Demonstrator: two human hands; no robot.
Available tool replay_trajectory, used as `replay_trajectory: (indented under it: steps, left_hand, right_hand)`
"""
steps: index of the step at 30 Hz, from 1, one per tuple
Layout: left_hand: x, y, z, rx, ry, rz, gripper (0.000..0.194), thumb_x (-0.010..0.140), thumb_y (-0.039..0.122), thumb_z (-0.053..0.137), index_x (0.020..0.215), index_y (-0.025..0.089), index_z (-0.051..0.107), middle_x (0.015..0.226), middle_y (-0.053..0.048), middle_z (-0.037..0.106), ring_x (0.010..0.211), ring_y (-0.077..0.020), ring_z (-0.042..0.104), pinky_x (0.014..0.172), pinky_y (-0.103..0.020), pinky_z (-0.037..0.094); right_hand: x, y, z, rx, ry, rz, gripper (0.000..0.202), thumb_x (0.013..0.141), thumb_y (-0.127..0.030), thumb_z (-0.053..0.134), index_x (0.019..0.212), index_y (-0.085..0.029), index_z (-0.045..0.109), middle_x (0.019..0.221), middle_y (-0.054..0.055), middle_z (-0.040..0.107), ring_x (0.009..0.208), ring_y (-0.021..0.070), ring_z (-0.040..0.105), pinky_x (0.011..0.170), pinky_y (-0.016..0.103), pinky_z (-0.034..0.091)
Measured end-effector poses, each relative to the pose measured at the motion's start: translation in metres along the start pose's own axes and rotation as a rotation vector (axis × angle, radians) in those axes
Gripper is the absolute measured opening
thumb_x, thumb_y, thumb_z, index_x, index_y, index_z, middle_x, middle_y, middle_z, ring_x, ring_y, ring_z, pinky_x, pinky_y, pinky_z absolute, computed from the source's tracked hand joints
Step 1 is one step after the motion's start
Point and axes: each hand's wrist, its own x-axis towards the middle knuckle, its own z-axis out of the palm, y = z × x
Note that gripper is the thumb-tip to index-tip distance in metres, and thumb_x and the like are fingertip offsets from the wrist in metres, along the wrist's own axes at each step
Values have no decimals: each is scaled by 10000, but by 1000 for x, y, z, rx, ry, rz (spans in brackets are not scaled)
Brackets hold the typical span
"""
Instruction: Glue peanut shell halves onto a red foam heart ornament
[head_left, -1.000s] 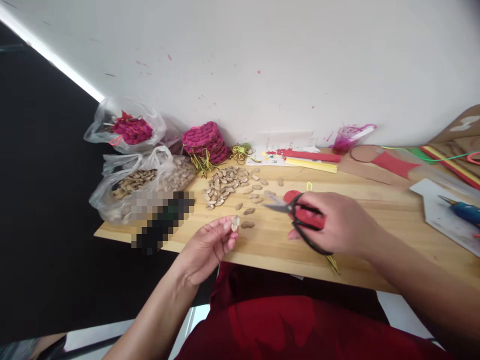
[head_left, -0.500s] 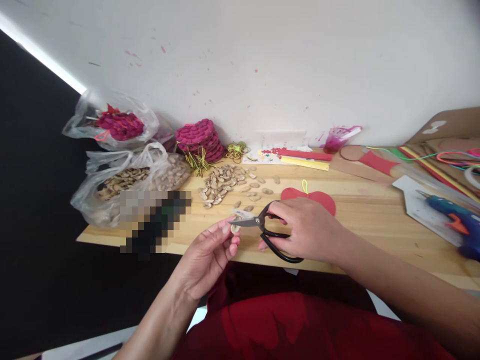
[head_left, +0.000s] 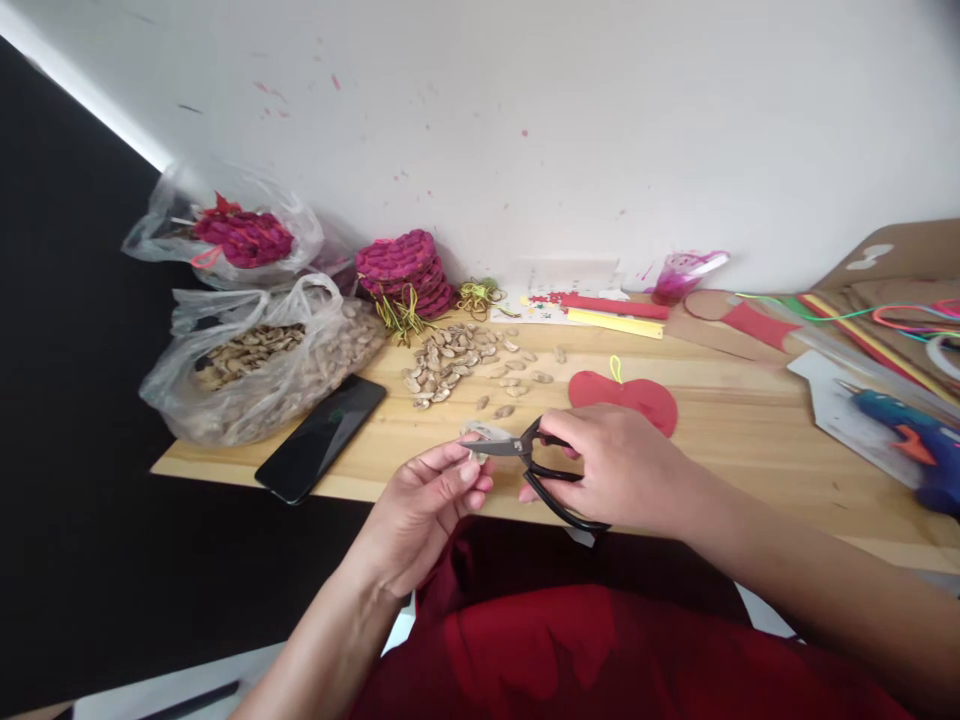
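My left hand (head_left: 431,505) pinches a small peanut shell (head_left: 478,456) between thumb and fingertips, above the table's front edge. Black-handled scissors (head_left: 559,476) are in my right hand (head_left: 622,465), its fingers through the loops. Their blades point left and lie at the shell, partly hiding it; whether they cut into it I cannot make out. Just beyond my right hand lies a red paper shape (head_left: 624,398) with a yellow cord loop. A heap of peanut shells (head_left: 442,365) spreads behind my hands, with several single ones trailing to the right.
A black phone (head_left: 321,440) lies at the left front edge beside a plastic bag of peanut shells (head_left: 247,400). Behind stand stacked magenta discs (head_left: 405,270). A blue glue gun (head_left: 907,440) lies at right, and a cup with magenta paint (head_left: 679,275) stands by the wall.
The view has shifted slightly. My left thumb has moved a little over the shell, which shows less now. The scissors remain at the shell in my right hand.
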Motion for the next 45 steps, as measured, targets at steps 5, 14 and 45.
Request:
replay_trajectory:
  steps: [5, 14, 45]
  left_hand:
    - [-2, 5, -6, -24, -45, -63, 191, 694, 147, 881, 821, 86, 751, 813, -73, 731, 673, -87, 654, 618, -158, 565]
    - [0, 6, -11, -50, -61, -60, 173, 719, 149, 864, 855, 103, 768, 804, -61, 720, 670, -77, 639, 630, -150, 559]
    - [18, 31, -37, 76, -116, -138, 230, 732, 243, 861, 805, 67, 733, 725, -31, 594, 621, -53, 529, 556, -119, 480]
  right_hand:
    - [0, -2, 0, 35, -25, 13, 357, 828, -552, 658, 822, -202, 590, 688, -4, 639, 641, 153, 587, 569, 268, 328]
    - [4, -2, 1, 31, -105, 60, 439, 804, -623, 645, 731, -217, 494, 636, -21, 618, 558, 127, 529, 523, 267, 256]
    - [54, 16, -3, 30, -298, -82, 510, 782, -667, 660, 630, -206, 503, 560, -52, 558, 516, 95, 430, 530, 253, 257]
